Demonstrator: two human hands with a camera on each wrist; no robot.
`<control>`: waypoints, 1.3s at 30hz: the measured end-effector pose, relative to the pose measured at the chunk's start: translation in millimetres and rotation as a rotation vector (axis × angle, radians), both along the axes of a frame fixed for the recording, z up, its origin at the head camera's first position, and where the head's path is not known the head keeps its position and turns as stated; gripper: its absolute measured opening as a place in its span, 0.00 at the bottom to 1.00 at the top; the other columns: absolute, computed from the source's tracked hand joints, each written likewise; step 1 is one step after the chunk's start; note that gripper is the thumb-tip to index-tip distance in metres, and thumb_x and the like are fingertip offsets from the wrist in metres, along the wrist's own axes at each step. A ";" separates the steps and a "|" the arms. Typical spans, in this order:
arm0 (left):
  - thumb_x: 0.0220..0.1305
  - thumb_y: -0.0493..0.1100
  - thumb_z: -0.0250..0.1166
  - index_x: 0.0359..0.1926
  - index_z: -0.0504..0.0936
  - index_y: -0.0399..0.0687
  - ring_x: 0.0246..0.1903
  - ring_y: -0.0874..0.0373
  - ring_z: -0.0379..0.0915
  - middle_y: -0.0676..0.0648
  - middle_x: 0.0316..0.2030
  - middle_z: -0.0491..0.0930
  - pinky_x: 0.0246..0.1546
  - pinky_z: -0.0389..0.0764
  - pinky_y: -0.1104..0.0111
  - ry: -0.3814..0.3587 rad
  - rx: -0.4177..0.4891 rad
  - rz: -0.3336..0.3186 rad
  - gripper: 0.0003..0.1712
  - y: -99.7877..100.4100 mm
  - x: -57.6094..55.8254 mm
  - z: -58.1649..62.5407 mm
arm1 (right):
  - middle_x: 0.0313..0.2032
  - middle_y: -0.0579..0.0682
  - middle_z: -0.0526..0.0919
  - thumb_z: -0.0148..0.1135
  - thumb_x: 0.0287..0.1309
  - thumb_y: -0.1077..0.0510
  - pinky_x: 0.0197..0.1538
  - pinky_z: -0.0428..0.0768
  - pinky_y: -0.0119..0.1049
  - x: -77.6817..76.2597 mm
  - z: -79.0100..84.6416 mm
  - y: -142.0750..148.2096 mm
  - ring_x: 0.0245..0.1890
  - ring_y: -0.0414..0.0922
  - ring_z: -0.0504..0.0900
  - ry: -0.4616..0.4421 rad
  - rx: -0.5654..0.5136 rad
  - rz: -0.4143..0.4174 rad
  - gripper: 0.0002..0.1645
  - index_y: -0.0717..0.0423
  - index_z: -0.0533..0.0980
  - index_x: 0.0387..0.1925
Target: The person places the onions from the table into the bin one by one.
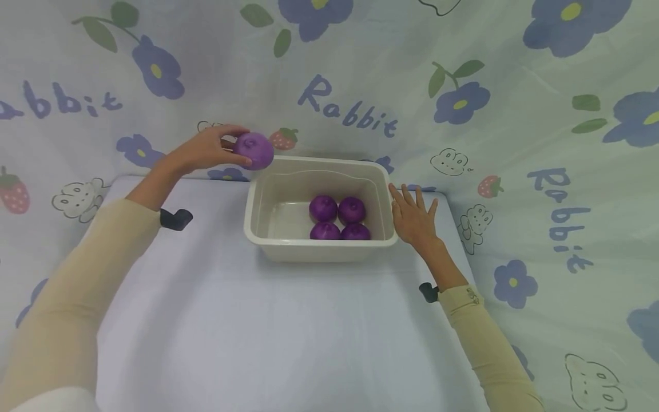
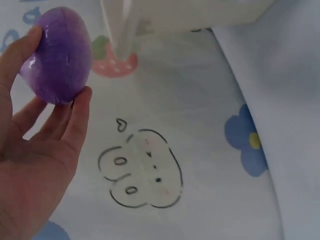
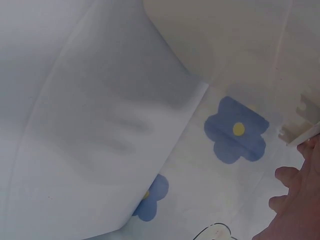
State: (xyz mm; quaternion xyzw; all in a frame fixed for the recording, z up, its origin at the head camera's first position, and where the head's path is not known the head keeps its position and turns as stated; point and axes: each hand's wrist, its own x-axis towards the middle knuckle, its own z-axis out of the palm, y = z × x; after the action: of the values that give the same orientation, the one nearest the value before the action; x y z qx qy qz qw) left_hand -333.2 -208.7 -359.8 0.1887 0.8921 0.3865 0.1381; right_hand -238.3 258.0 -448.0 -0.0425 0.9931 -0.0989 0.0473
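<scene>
My left hand (image 1: 213, 150) grips a round purple onion (image 1: 254, 151) between thumb and fingers, raised at the back left corner of a cream plastic bin (image 1: 314, 252). In the left wrist view, the thumb lies on one side of the smooth, shiny onion (image 2: 62, 55) and the fingertips on the other. Several more purple onions (image 1: 323, 209) sit together in the right half of the bin. At the bin's right rim, my right hand (image 1: 414, 220) has its fingers spread and straight, fingertips right at the edge. The right wrist view catches only part of this hand (image 3: 297, 200).
The bin stands near the back edge of a white-covered table (image 1: 288, 332). Behind and around the table hangs a pale cloth (image 1: 360, 74) printed with flowers, rabbits and strawberries. Small black pieces (image 1: 176, 220) stick out at both wrists.
</scene>
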 end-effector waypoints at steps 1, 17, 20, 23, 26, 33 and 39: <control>0.59 0.49 0.75 0.75 0.59 0.41 0.64 0.36 0.66 0.35 0.70 0.62 0.58 0.73 0.43 0.004 -0.010 -0.019 0.50 3.7 -0.4 1.9 | 0.78 0.52 0.42 0.20 0.78 0.42 0.67 0.23 0.69 0.2 0.3 -0.4 0.76 0.59 0.32 -0.001 -0.001 -0.001 0.33 0.38 0.43 0.80; 0.54 0.47 0.77 0.74 0.64 0.44 0.64 0.38 0.65 0.37 0.71 0.62 0.60 0.71 0.45 0.069 -0.173 -0.270 0.50 57.3 -12.8 -1.0 | 0.78 0.53 0.43 0.19 0.77 0.41 0.66 0.21 0.68 -1.6 -3.7 1.8 0.76 0.59 0.31 0.010 -0.006 0.002 0.34 0.37 0.42 0.80; 0.54 0.44 0.77 0.73 0.64 0.38 0.63 0.37 0.66 0.34 0.67 0.67 0.62 0.69 0.46 0.064 -0.193 -0.308 0.48 64.8 -14.1 -8.5 | 0.78 0.53 0.43 0.19 0.77 0.42 0.66 0.21 0.68 -2.0 -4.4 2.1 0.76 0.59 0.31 0.009 -0.004 0.002 0.34 0.37 0.42 0.80; 0.53 0.42 0.78 0.69 0.67 0.33 0.61 0.37 0.69 0.30 0.62 0.72 0.62 0.70 0.47 0.067 -0.200 -0.335 0.46 71.2 -13.5 -15.5 | 0.78 0.52 0.43 0.20 0.77 0.42 0.67 0.21 0.67 -2.5 -5.7 2.1 0.76 0.58 0.32 0.014 -0.004 -0.001 0.34 0.37 0.43 0.80; 0.52 0.41 0.78 0.67 0.69 0.32 0.60 0.37 0.70 0.30 0.61 0.73 0.62 0.70 0.47 0.063 -0.212 -0.356 0.44 76.6 -13.0 -21.7 | 0.78 0.52 0.43 0.20 0.77 0.42 0.67 0.21 0.68 -2.6 -6.4 1.8 0.77 0.59 0.32 0.020 -0.006 -0.001 0.34 0.38 0.43 0.80; 0.49 0.38 0.78 0.64 0.73 0.29 0.57 0.38 0.73 0.31 0.56 0.77 0.60 0.73 0.49 0.108 -0.251 -0.448 0.41 86.4 -18.2 -35.3 | 0.78 0.53 0.43 0.19 0.77 0.41 0.66 0.21 0.68 -2.5 -6.5 2.1 0.76 0.58 0.30 0.019 -0.024 0.001 0.34 0.38 0.43 0.80; 0.48 0.38 0.79 0.64 0.73 0.30 0.59 0.39 0.72 0.32 0.58 0.77 0.63 0.70 0.51 0.095 -0.332 -0.451 0.42 94.4 -20.9 -44.3 | 0.78 0.52 0.43 0.19 0.77 0.42 0.67 0.22 0.68 -2.2 -4.4 1.6 0.76 0.58 0.30 0.013 -0.024 0.003 0.34 0.38 0.43 0.80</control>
State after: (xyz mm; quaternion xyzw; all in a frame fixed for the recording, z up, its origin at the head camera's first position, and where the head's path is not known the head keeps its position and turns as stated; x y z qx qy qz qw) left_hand -354.1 -114.4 -404.1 0.3753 0.8842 0.1854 0.2075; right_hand -240.5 259.6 -452.4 -0.0455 0.9920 -0.1104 0.0404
